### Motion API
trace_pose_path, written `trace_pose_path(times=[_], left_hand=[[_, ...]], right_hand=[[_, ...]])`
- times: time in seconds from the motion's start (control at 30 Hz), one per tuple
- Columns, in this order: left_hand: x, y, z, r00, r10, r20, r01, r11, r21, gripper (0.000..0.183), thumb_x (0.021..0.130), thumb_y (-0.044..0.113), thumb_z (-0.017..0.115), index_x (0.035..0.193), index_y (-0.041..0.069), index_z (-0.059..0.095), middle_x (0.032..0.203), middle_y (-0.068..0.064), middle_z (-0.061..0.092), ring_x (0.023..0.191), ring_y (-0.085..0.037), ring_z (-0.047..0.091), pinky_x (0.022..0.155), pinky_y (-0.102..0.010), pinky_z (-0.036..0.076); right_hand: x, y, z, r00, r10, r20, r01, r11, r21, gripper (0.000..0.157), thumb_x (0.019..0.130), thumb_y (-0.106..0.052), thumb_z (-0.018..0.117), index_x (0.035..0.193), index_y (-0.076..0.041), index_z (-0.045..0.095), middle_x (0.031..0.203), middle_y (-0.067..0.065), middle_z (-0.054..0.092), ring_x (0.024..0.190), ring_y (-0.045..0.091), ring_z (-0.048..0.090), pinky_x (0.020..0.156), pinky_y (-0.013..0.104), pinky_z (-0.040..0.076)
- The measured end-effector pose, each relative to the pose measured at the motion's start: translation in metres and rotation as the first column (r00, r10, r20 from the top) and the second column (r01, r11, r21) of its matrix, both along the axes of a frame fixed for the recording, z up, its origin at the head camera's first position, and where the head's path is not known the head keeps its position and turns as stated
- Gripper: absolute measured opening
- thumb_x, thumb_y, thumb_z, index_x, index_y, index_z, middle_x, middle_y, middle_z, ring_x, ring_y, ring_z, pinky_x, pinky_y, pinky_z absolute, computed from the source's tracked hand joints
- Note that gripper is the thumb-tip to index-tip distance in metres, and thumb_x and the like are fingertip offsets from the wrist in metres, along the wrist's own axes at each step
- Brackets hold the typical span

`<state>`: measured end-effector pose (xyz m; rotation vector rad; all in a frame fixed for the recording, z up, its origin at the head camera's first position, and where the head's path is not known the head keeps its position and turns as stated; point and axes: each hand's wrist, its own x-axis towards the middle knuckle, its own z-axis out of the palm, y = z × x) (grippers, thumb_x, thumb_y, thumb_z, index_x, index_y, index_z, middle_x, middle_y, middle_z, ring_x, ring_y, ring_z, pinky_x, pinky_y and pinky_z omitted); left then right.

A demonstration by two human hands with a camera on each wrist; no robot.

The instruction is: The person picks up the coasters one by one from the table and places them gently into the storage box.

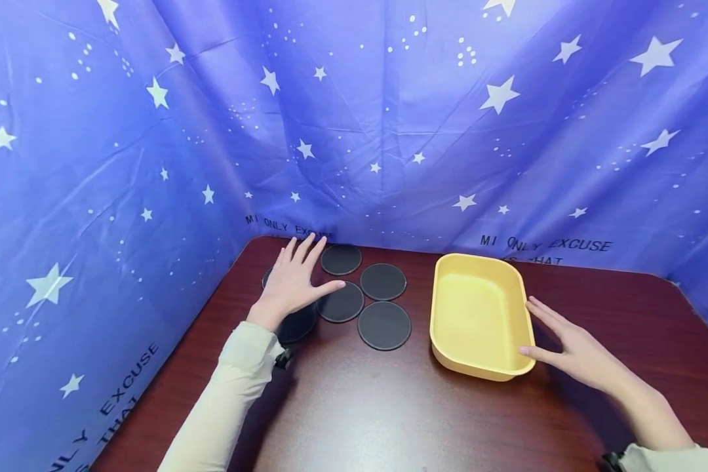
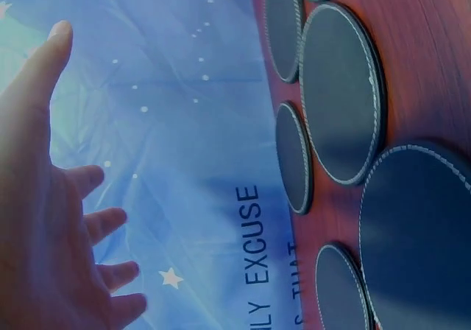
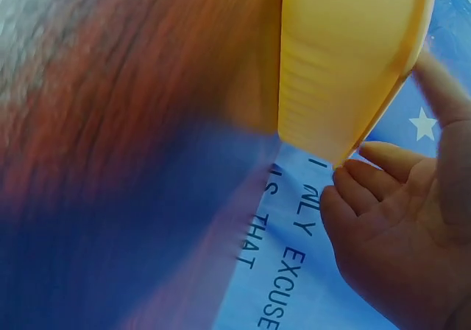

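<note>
Several round black coasters (image 1: 384, 326) with stitched edges lie in a cluster on the left of the table. Above them hovers my left hand (image 1: 292, 278), palm down with fingers spread and nothing in it; it hides part of the coasters behind it. To the right stands a yellow rectangular bin (image 1: 476, 373) with rounded corners, its inside bare. My right hand (image 1: 578, 351) is at the bin's right side, its thumb overlapping the rim and its fingertips right at the edge. In the right wrist view its fingers (image 3: 379, 186) are loosely bent beside the bin's outer wall.
The dark red-brown table (image 1: 354, 406) reflects light in its middle. A blue curtain (image 1: 360, 118) with white stars and printed letters hangs along the back and left edges, close behind the coasters and the bin.
</note>
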<state>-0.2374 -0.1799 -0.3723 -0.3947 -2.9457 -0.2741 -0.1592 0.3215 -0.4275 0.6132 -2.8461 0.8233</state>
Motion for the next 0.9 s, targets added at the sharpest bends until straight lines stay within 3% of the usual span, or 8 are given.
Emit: trace_pose_path(times=[0.1, 0.27, 0.4, 0.53, 0.63, 0.83, 0.9], left_hand=[[0.005, 0.000, -0.001, 0.999, -0.026, 0.042, 0.022, 0.997, 0.072, 0.098, 0.085, 0.072, 0.057, 0.161, 0.024, 0.018, 0.167, -0.008, 0.020, 0.154, -0.040, 0.012, 0.126, -0.055, 0.015], [0.021, -0.015, -0.005, 0.996, -0.015, 0.091, -0.002, 0.983, 0.181, 0.097, 0.085, 0.068, 0.062, 0.161, 0.027, 0.016, 0.168, -0.004, 0.017, 0.155, -0.037, 0.010, 0.122, -0.061, 0.021], [0.039, -0.034, -0.007, 0.993, -0.023, 0.118, -0.010, 0.964, 0.265, 0.098, 0.085, 0.064, 0.066, 0.161, 0.028, 0.017, 0.168, -0.002, 0.015, 0.155, -0.035, 0.011, 0.118, -0.065, 0.025], [0.053, -0.048, -0.011, 0.990, -0.038, 0.133, -0.010, 0.939, 0.343, 0.099, 0.083, 0.061, 0.070, 0.160, 0.027, 0.019, 0.168, -0.004, 0.016, 0.155, -0.034, 0.013, 0.118, -0.064, 0.026], [0.059, -0.058, -0.018, 0.988, -0.036, 0.151, -0.027, 0.919, 0.392, 0.099, 0.083, 0.057, 0.073, 0.160, 0.026, 0.020, 0.168, -0.007, 0.017, 0.155, -0.035, 0.014, 0.118, -0.065, 0.025], [0.065, -0.074, -0.035, 0.981, -0.015, 0.194, -0.077, 0.885, 0.460, 0.097, 0.083, 0.047, 0.076, 0.160, 0.019, 0.023, 0.165, -0.015, 0.022, 0.152, -0.039, 0.020, 0.118, -0.065, 0.025], [0.066, -0.078, -0.041, 0.977, -0.014, 0.212, -0.092, 0.872, 0.480, 0.097, 0.084, 0.045, 0.077, 0.159, 0.017, 0.023, 0.165, -0.017, 0.023, 0.151, -0.040, 0.022, 0.118, -0.065, 0.025]], right_hand=[[0.003, 0.004, -0.002, 1.000, -0.008, -0.018, 0.007, 1.000, -0.014, 0.081, 0.086, -0.028, 0.077, 0.155, -0.012, 0.037, 0.153, 0.027, 0.041, 0.123, -0.034, 0.011, 0.093, -0.010, 0.006], [0.000, 0.004, -0.003, 0.999, -0.031, 0.005, 0.031, 0.999, -0.025, 0.078, 0.088, -0.029, 0.076, 0.155, -0.018, 0.037, 0.149, 0.025, 0.047, 0.114, -0.037, 0.015, 0.092, -0.009, 0.009], [-0.004, -0.001, -0.004, 0.998, -0.053, 0.031, 0.053, 0.999, 0.003, 0.076, 0.088, -0.033, 0.076, 0.153, -0.019, 0.040, 0.146, 0.023, 0.052, 0.123, -0.027, 0.025, 0.093, 0.001, 0.025], [-0.006, -0.003, -0.001, 0.996, -0.076, 0.040, 0.074, 0.996, 0.041, 0.076, 0.087, -0.035, 0.076, 0.153, -0.018, 0.042, 0.143, 0.023, 0.055, 0.130, 0.008, 0.049, 0.089, 0.016, 0.037], [-0.007, -0.003, 0.001, 0.996, -0.079, 0.042, 0.076, 0.995, 0.057, 0.076, 0.087, -0.036, 0.076, 0.153, -0.017, 0.042, 0.143, 0.023, 0.055, 0.126, 0.026, 0.054, 0.089, 0.020, 0.039], [-0.005, -0.001, 0.001, 0.996, -0.074, 0.047, 0.071, 0.995, 0.064, 0.077, 0.087, -0.036, 0.076, 0.152, -0.015, 0.042, 0.143, 0.024, 0.054, 0.128, 0.017, 0.052, 0.089, 0.011, 0.034], [-0.003, -0.001, -0.001, 0.996, -0.075, 0.053, 0.072, 0.996, 0.057, 0.077, 0.088, -0.036, 0.075, 0.153, -0.015, 0.041, 0.144, 0.024, 0.053, 0.131, 0.008, 0.048, 0.090, 0.009, 0.032]])
